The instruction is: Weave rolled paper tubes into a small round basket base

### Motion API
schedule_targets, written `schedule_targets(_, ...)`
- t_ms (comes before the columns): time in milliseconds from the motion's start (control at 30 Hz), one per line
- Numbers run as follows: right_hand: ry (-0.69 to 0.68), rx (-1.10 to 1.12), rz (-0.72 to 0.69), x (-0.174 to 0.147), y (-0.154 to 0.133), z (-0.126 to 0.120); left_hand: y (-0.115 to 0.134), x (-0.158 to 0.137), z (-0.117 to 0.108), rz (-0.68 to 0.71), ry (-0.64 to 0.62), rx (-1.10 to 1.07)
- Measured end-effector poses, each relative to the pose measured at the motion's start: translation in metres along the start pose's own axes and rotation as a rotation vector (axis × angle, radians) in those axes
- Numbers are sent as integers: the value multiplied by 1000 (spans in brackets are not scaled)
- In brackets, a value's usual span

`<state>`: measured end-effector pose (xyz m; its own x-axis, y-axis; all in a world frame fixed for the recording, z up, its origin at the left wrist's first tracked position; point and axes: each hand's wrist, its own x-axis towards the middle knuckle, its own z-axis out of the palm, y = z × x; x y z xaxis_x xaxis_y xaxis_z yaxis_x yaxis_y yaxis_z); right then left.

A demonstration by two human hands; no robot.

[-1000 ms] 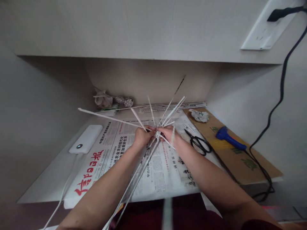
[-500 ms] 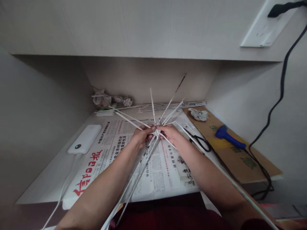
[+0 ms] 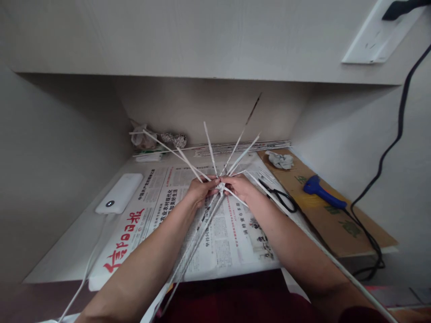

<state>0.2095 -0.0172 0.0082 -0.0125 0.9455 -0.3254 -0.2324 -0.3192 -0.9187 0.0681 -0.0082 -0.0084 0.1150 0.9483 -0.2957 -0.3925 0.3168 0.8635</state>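
Observation:
Between my hands is a small woven centre of rolled paper sticks (image 3: 221, 187), with several sticks fanning out from it. My left hand (image 3: 201, 189) pinches the weave from its left side, fingers closed. My right hand (image 3: 238, 185) is closed on the right side, the thumbs and fingertips of both hands nearly meeting at the top. Some sticks point up and away, one with a dark tip. Others run down between my forearms, and a long one bends over my right forearm. My fingers partly cover the weave. Under it lies a newspaper (image 3: 222, 251).
Black-handled scissors (image 3: 284, 200) lie right of my right hand. A blue glue gun (image 3: 323, 194) and crumpled paper (image 3: 280, 159) rest on cardboard (image 3: 357, 237). At left is a white power bank (image 3: 119, 193) with a cable. Several paper sticks (image 3: 235, 148) lie along the back wall.
The sticks on the left have swung upward and apart, and the upright one leans slightly further left. Both hands keep their hold at the centre. The camera view has shifted slightly.

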Motion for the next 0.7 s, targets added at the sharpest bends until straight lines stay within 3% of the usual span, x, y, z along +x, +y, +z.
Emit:
schedule_targets(167, -37, -56, 74, -3, -5, -4, 0, 0, 0, -25, -21, 24)
schedule_targets(333, -118, -28, 42, -4, -8, -11, 5, 3, -1, -71, -15, -4)
schedule_targets(700, -73, 3, 36, 2, -2, -8, 3, -5, 2, -34, -77, 41)
